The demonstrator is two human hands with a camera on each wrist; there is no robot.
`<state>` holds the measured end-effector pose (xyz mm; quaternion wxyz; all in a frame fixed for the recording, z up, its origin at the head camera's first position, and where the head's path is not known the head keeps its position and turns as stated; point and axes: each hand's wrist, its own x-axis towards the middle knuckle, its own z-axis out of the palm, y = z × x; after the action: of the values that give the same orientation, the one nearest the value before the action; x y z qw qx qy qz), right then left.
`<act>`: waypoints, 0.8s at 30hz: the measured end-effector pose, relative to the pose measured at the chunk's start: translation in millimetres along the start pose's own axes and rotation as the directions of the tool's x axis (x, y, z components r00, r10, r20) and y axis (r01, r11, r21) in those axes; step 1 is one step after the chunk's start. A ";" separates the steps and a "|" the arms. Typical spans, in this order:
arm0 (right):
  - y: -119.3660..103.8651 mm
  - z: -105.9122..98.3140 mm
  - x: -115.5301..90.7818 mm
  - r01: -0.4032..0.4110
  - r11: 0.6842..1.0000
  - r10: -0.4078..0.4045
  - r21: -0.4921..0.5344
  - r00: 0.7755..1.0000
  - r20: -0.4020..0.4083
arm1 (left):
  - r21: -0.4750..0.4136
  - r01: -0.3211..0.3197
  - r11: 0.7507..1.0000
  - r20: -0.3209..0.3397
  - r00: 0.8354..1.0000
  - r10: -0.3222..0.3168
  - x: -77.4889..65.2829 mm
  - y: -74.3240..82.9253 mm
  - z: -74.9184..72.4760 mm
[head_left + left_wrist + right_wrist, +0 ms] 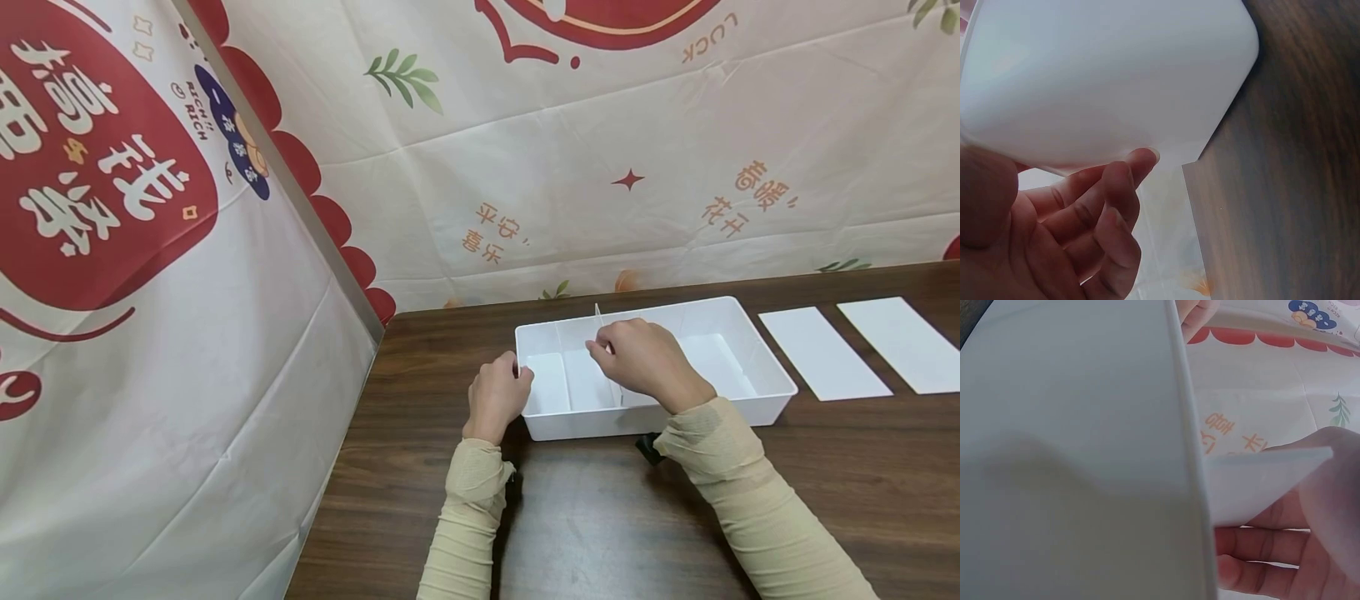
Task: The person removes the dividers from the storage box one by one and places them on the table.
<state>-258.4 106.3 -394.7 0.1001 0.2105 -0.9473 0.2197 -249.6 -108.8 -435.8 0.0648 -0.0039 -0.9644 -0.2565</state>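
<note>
A long white plastic box (577, 427) lies on the table, with a thin divider (563, 371) standing across its left part. My left hand (497, 396) grips the box's left end wall at the rim; in the left wrist view its curled fingers (1116, 187) lie along that edge. Over the box's middle, my right hand (641, 358) pinches a thin white divider panel (1254, 481). That panel stands crosswise in the box, its far corner rising above the back rim. In the right wrist view the box's long wall (1085, 425) hides the panel's lower part.
Two flat white panels (825, 353) (906, 345) lie side by side on the brown wooden table (420, 467), right of the box. A printed cloth (600, 167) hangs behind the table, and another (247, 417) hangs along its left edge.
</note>
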 end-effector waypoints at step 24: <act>1.2 -5.4 -1.5 0.018 1.000 -0.018 0.001 0.999 -0.027 | -0.004 -0.004 1.000 -0.001 1.000 0.004 -0.6 0.4 -0.3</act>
<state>-257.0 110.3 -390.9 0.1148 0.2162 -0.9437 0.2224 -249.0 -108.6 -435.4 0.0657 -0.0057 -0.9639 -0.2581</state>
